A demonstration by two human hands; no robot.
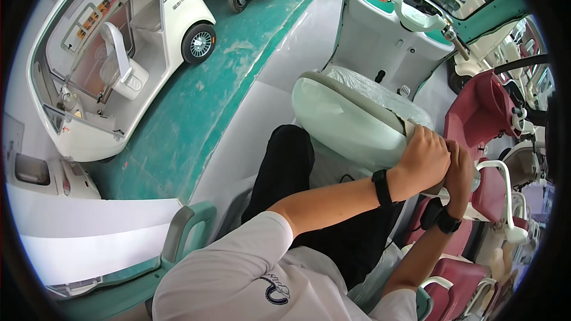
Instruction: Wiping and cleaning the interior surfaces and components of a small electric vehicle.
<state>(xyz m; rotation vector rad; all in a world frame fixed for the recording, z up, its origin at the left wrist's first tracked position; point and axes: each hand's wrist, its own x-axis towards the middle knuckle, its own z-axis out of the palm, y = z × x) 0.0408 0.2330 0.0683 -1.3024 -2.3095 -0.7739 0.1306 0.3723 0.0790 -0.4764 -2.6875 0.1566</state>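
Observation:
A pale green seat backrest [348,120] with a grey padded side lies tilted before my knees, partly in clear plastic film [374,89]. At its right end, my left hand [421,158] has its fingers closed over a loose edge of the grey cover [409,128]. My right hand [459,169] is pressed close beside it, its fingers bent round the same end. My hands hide most of that end. Both wrists wear black bands.
Ahead stand handlebars [417,20] and a grey front panel [370,38]. A green armrest [189,227] is at my left. White three-wheeled vehicles [183,13] stand beyond on the green floor [178,102]. Red seats [455,276] with white armrests line the right.

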